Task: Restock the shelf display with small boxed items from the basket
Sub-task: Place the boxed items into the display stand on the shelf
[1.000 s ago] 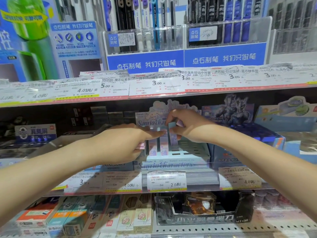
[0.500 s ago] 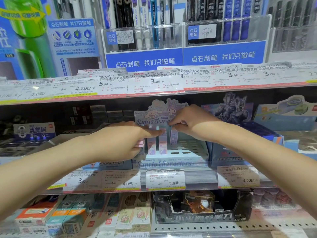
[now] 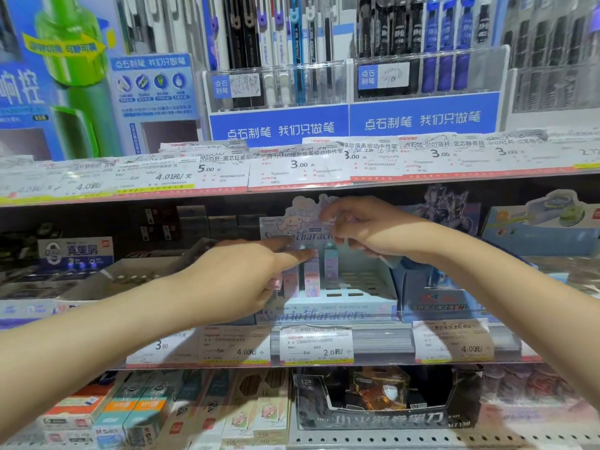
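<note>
Head view: two bare arms reach into the middle shelf of a stationery rack.
Display tray (image 3: 328, 311): pale blue cardboard, on the middle shelf behind the price tags; slotted floor mostly bare on its right side.
Small boxes (image 3: 311, 276): three slim pastel boxes stand upright, side by side, at the tray's left.
Left hand (image 3: 240, 280): fingers stretched forward and straight, tips touching the top of the middle box; thumb side low, beside the leftmost box.
Right hand (image 3: 367, 228): fingers curled, pinching the tray's backing card (image 3: 293, 222) near its top edge; grip detail blurred.
Price tags (image 3: 316, 344): strip along the shelf lip, below the tray.
Upper shelf: pens (image 3: 297, 53) in clear holders.
Lower shelf: black carton (image 3: 386, 417), mixed packets at left.
</note>
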A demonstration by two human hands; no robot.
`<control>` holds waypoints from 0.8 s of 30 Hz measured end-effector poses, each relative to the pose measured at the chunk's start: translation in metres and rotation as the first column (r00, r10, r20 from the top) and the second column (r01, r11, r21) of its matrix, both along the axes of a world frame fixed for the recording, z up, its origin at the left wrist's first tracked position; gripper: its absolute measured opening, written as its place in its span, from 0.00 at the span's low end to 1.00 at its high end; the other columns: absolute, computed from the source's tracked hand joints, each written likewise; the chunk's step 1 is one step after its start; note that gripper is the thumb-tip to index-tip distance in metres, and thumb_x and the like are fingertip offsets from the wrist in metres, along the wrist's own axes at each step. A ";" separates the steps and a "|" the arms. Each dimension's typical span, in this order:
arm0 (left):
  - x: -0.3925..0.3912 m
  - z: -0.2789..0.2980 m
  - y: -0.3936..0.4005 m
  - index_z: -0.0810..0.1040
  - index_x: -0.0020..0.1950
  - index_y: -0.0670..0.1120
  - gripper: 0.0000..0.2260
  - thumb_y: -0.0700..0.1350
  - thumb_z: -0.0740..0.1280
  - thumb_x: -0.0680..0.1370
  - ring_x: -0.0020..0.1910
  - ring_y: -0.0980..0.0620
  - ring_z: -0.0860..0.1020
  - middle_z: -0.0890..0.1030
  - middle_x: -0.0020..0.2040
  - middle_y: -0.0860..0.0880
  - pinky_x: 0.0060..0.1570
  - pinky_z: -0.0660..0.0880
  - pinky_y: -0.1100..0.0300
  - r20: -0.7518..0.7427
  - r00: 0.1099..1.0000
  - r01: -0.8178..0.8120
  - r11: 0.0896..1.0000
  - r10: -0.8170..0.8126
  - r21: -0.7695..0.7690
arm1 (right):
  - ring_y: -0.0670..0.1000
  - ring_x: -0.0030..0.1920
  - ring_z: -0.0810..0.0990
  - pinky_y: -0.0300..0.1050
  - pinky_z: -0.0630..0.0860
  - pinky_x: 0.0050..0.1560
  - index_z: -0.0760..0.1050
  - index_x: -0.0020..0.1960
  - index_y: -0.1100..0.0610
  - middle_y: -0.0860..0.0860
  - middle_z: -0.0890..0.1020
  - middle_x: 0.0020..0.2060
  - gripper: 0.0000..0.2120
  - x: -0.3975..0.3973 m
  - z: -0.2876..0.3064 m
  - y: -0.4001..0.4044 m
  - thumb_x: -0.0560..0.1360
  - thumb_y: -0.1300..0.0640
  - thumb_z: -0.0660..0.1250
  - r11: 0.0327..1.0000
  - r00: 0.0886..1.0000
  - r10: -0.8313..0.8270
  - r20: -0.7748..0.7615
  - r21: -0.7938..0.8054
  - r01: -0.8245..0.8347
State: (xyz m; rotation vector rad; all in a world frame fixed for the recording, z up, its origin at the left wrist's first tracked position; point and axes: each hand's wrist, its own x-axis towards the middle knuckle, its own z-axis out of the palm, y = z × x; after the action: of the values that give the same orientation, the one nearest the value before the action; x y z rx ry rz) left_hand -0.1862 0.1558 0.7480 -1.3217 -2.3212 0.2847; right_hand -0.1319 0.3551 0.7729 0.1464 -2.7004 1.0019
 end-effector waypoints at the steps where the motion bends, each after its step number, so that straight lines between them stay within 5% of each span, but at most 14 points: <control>1: 0.001 -0.003 0.000 0.55 0.73 0.62 0.29 0.44 0.57 0.75 0.45 0.46 0.79 0.78 0.57 0.52 0.37 0.73 0.56 -0.081 0.996 0.040 0.998 -0.037 0.043 | 0.47 0.28 0.67 0.34 0.64 0.23 0.72 0.55 0.57 0.52 0.75 0.35 0.10 0.001 0.001 -0.001 0.76 0.64 0.56 0.975 0.999 0.038 0.037 -0.221 -0.029; 4: 0.005 -0.006 -0.001 0.74 0.63 0.50 0.22 0.45 0.57 0.69 0.36 0.44 0.81 0.82 0.47 0.47 0.29 0.76 0.54 -0.185 0.963 0.237 0.940 -0.195 0.247 | 0.47 0.26 0.67 0.35 0.65 0.21 0.72 0.47 0.60 0.54 0.71 0.30 0.12 0.004 0.001 -0.003 0.75 0.68 0.51 0.751 0.977 0.198 0.075 -0.653 -0.102; 6: 0.008 -0.006 0.000 0.78 0.55 0.48 0.14 0.42 0.61 0.71 0.42 0.46 0.81 0.83 0.45 0.48 0.40 0.78 0.51 0.045 0.959 0.231 0.865 -0.279 0.445 | 0.47 0.26 0.69 0.35 0.67 0.23 0.72 0.45 0.61 0.54 0.71 0.31 0.14 0.006 -0.001 -0.006 0.74 0.70 0.49 0.626 0.962 0.269 0.047 -0.768 -0.138; 8: 0.014 -0.004 0.008 0.81 0.46 0.47 0.04 0.42 0.66 0.75 0.41 0.55 0.80 0.84 0.42 0.51 0.43 0.76 0.57 0.308 0.894 0.091 0.804 -0.326 0.587 | 0.47 0.27 0.70 0.35 0.69 0.24 0.73 0.44 0.62 0.53 0.73 0.31 0.15 0.007 -0.002 -0.010 0.73 0.71 0.48 0.537 0.955 0.295 0.025 -0.831 -0.144; 12: 0.028 0.004 0.021 0.81 0.35 0.39 0.13 0.47 0.69 0.74 0.19 0.57 0.69 0.82 0.29 0.45 0.20 0.63 0.67 0.673 0.571 -0.209 0.709 -0.470 0.674 | 0.47 0.30 0.70 0.36 0.72 0.26 0.74 0.44 0.61 0.54 0.71 0.33 0.17 0.008 -0.007 -0.021 0.73 0.73 0.48 0.456 0.963 0.265 -0.041 -0.875 -0.163; 17: 0.034 0.007 0.027 0.80 0.38 0.38 0.09 0.44 0.72 0.71 0.17 0.55 0.60 0.74 0.17 0.51 0.22 0.58 0.66 0.800 0.412 -0.401 0.701 -0.437 0.590 | 0.49 0.35 0.70 0.39 0.72 0.38 0.75 0.43 0.61 0.55 0.71 0.37 0.20 0.007 -0.015 -0.032 0.72 0.76 0.47 0.376 0.963 0.207 -0.170 -0.895 -0.239; 20: 0.028 0.008 0.025 0.83 0.32 0.43 0.09 0.45 0.72 0.71 0.20 0.52 0.60 0.69 0.16 0.51 0.25 0.56 0.62 0.832 0.402 -0.467 0.695 -0.384 0.546 | 0.49 0.40 0.75 0.40 0.75 0.46 0.76 0.43 0.60 0.55 0.75 0.38 0.19 0.011 -0.019 -0.027 0.73 0.76 0.50 0.410 0.967 0.179 -0.182 -0.880 -0.241; 22: 0.022 0.008 0.021 0.82 0.27 0.45 0.13 0.46 0.71 0.72 0.19 0.52 0.60 0.64 0.17 0.50 0.24 0.56 0.64 0.840 0.433 -0.489 0.698 -0.326 0.523 | 0.47 0.42 0.80 0.37 0.78 0.46 0.77 0.44 0.58 0.52 0.79 0.39 0.16 0.018 -0.019 -0.016 0.73 0.75 0.56 0.576 0.972 0.157 -0.175 -0.783 -0.234; 24: 0.017 0.009 0.017 0.83 0.32 0.41 0.11 0.46 0.71 0.71 0.18 0.51 0.60 0.62 0.17 0.49 0.25 0.57 0.62 0.833 0.438 -0.471 0.703 -0.337 0.532 | 0.44 0.43 0.81 0.33 0.77 0.46 0.77 0.45 0.53 0.49 0.82 0.42 0.14 0.024 -0.017 -0.003 0.72 0.72 0.62 0.831 0.976 0.159 -0.146 -0.514 -0.212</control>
State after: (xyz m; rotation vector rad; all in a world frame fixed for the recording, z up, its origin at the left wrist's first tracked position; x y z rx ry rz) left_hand -0.1693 0.1726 0.7569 -0.9829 -2.7348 -1.6303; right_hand -0.1076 0.3518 0.7555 0.3445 -2.2485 1.7077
